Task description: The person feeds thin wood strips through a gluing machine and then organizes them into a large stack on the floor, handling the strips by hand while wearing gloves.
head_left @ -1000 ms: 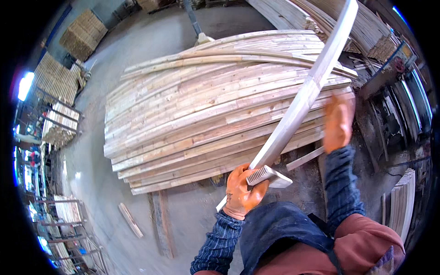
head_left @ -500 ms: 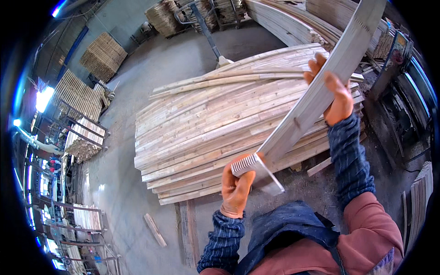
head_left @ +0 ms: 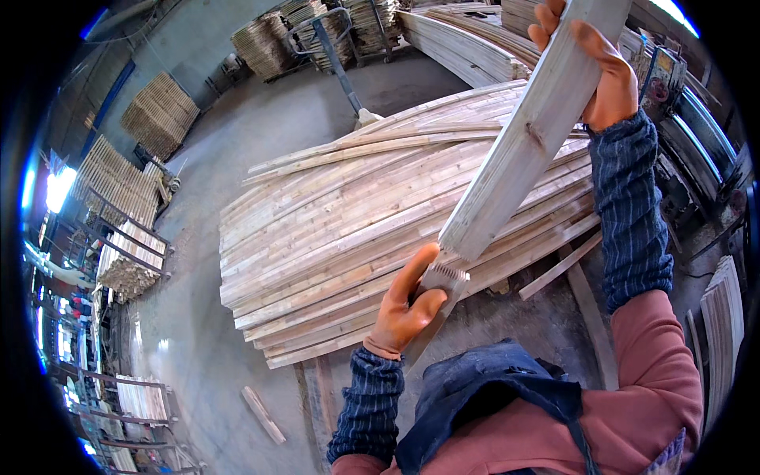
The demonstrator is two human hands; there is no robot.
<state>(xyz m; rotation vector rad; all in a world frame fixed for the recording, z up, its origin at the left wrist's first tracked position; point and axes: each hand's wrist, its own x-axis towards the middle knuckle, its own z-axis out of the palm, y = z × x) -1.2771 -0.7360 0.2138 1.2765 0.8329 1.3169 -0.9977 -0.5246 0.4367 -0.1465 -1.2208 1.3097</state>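
Observation:
My left hand point(head_left: 402, 317), in an orange glove, grips a short wooden board piece point(head_left: 443, 283) between thumb and fingers. Comb-like finger-joint teeth line the upper end of this piece. Just beyond it lies the near end of a long pale plank point(head_left: 526, 138), also toothed; whether the two ends touch I cannot tell. My right hand point(head_left: 613, 83), gloved in orange too, is wrapped round the plank farther up, thumb on its face. The plank slants away to the upper right and has a dark knot. Beneath it lies a wide stack of planks point(head_left: 356, 214).
A few loose strips point(head_left: 372, 146) lie across the stack. Behind it stands a pallet jack handle point(head_left: 336, 67). More timber stacks point(head_left: 161, 115) are at the far left, with racks of wood point(head_left: 131, 253) along the left. Machinery point(head_left: 665, 75) stands at right. A wood offcut point(head_left: 263, 414) is on the floor.
The short piece has turned in my left hand, so its toothed end now faces the plank's end. My right hand has moved up and farther away with the plank.

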